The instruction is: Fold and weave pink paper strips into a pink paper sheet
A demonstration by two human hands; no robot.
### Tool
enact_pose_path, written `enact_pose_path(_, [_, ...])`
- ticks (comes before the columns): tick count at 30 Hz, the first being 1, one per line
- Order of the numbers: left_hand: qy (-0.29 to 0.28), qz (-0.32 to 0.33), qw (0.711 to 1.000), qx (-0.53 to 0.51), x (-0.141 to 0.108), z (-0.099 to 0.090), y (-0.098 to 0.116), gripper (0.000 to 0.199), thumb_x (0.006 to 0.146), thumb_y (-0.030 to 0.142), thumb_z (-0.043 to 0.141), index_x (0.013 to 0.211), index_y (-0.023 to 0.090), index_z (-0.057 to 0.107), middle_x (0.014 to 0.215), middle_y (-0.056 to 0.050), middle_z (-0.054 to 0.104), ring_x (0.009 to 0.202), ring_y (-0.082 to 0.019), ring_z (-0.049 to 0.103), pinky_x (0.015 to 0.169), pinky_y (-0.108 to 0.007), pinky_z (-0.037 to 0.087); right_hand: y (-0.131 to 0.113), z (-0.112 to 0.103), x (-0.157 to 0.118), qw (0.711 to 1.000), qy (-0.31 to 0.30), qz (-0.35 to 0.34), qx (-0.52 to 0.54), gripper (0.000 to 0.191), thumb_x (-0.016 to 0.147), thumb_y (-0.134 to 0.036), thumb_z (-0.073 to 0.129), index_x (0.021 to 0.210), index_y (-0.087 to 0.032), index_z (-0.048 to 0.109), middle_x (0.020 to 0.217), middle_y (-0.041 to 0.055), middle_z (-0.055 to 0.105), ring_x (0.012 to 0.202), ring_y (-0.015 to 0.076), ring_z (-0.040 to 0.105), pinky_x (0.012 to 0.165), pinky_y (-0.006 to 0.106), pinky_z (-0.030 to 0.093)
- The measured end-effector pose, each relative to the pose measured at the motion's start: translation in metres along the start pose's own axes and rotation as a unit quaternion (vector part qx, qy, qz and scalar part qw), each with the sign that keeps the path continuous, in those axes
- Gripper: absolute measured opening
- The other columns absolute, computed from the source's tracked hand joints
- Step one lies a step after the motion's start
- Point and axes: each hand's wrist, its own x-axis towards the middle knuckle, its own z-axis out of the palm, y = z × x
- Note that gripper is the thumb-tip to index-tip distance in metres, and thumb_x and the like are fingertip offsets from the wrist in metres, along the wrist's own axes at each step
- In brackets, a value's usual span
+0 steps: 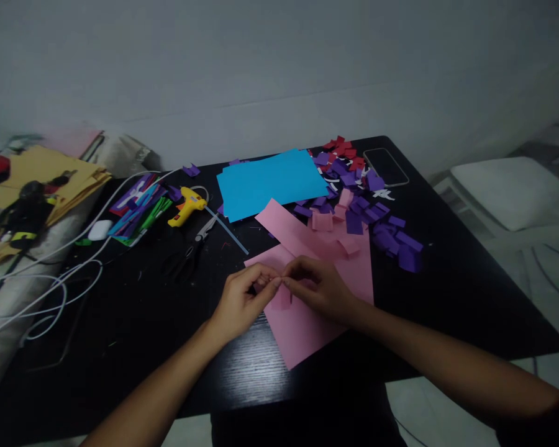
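Over a pink sheet [317, 326] on the black table, my left hand [246, 298] and my right hand [323, 288] meet fingertip to fingertip. Both pinch a small pink paper piece [282, 299], which hangs just below the fingers and is partly hidden by them. A pink paper strip [286, 226] lies aslant behind my right hand. Small folded pink pieces [322, 221] rest on the far part of the sheet. Blue sheets [272, 183] lie behind, with many purple pieces [391, 239] and red pieces [342, 149] scattered to their right.
On the left are a yellow glue gun [186, 206] with a glue stick [228, 231], scissors [189, 251], coloured paper strips [142, 211], a white case [99, 230] and white cables [60, 279]. A phone [386, 166] lies back right. A white stool [494, 192] stands beyond the right edge.
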Motion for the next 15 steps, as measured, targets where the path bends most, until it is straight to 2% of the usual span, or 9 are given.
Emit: enact_pose_path(15, [-0.003,-0.008,1.0,0.008,-0.0019,0.0011,-0.003,0.017,0.098,0.031,0.066,0.09,0.017,0.072,0.073,0.0,0.065,0.064,-0.011,0.055,0.061,-0.023,0.045,0.002,-0.0004,0.0002,1.0,-0.015,0.019,-0.002,0.012,0.092,-0.03,0.067,0.088,-0.018,0.064,0.08,0.0016,0.068,0.067,0.0141,0.066,0.063,0.028,0.052])
